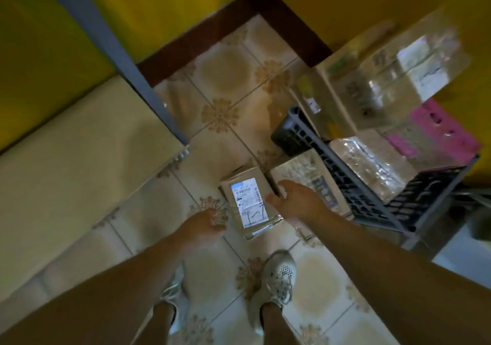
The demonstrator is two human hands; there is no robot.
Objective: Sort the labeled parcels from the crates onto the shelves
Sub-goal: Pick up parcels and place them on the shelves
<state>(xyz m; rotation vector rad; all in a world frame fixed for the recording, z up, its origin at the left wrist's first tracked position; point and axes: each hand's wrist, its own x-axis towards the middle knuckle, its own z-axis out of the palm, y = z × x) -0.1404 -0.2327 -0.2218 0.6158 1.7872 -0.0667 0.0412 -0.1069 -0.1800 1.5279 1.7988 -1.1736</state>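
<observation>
Lifting the labeled cardboard parcel [247, 198], low over the tiles beside the black crate [345, 174], the right hand [293, 201] grips its right edge, the left hand [206, 225] is too blurred to tell, and next it likely needs carrying wherever its handwritten mark directs.

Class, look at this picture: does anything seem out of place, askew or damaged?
One taped parcel sits outside the black crate, against its wall, while others lie inside. The labelled parcel in the right hand has crumpled tape at its near end.
</observation>
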